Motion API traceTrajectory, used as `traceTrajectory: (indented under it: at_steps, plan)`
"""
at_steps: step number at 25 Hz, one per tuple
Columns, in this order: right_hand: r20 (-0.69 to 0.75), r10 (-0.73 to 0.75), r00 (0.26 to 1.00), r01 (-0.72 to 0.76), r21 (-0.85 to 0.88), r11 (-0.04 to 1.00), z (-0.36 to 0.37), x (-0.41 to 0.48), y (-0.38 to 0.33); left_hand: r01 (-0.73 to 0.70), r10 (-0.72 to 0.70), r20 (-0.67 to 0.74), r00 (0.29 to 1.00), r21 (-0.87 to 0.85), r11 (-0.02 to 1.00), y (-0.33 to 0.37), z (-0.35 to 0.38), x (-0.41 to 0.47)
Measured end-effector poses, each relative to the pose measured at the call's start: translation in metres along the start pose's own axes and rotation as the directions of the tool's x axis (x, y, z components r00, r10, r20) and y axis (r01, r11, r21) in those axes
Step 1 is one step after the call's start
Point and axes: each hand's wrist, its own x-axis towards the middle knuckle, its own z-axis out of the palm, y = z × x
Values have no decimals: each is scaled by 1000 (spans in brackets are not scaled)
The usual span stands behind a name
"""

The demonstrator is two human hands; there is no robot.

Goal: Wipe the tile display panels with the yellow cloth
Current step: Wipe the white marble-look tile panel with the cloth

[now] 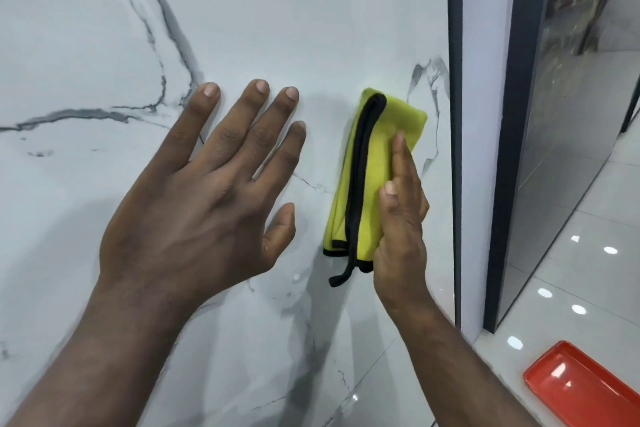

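Head view: folded cloth [377, 156] flat on marble panel [277, 10], near dark frame [455, 114]. Right hand [401, 229] presses it, fingers straight. Left hand [194, 204] splayed against panel, holding nothing. Best: even pressure, overlapping strokes, finish up to frame.

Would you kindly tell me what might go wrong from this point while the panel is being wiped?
1. The bare left hand lies flat on the glossy panel, so it may leave fingerprints there.
2. The right hand presses the yellow cloth close to the dark edge strip; a stroke to the right might knock the knuckles on it.
3. A red tray lies on the shiny floor nearby, and a sideways step could land on it.
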Motion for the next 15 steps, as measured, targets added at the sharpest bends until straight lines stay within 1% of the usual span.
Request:
traceTrajectory:
  at_steps: [2,3,4,6,9,11,13,15]
  plan:
    - [5,37,999,-37,83,996,-5,2,4,1,-1,5,1000,1,1000,0,-1,-1]
    - [-6,39,999,-38,128,991,-7,1,5,0,0,4,1000,0,1000,0,0,-1]
    - [-32,30,999,-25,136,990,-7,-1,6,-2,2,2,1000,-1,1000,0,0,-1]
    - [-71,-5,997,8,54,999,-6,-5,5,-6,6,-4,1000,-4,1000,0,0,0]
    - [-48,-50,998,49,-29,998,-4,-12,1,-9,9,-5,1000,-17,1000,-1,-1,0]
    - [-50,-55,997,49,-127,991,-3,-21,-1,-9,9,-4,1000,-20,1000,-1,-2,-1]
    - [-42,-23,999,15,-191,982,0,-34,-2,-8,8,-11,1000,-26,1000,-1,-1,-1]
    - [23,41,999,-37,-163,986,-1,-44,-6,-7,7,-20,1000,-28,1000,-3,0,-2]
